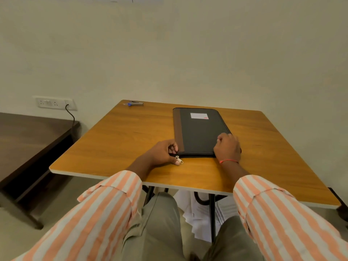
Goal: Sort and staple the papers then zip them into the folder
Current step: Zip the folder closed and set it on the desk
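Folder (199, 131) lies closed near the table's (113, 140) far edge, right of centre. Left hand (163, 153) pinches the zipper pull (179, 160) at its near-left corner; right hand (227, 147), fingers curled (seemingly holding nothing), pins the near-right corner, likely bracing it against the pull.

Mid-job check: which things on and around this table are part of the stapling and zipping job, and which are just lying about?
Part of the job:
folder, closed on the table
zip pull by the left hand
stapler at the far corner
papers on the floor

Just lying about:
wall socket and its cable
dark bench
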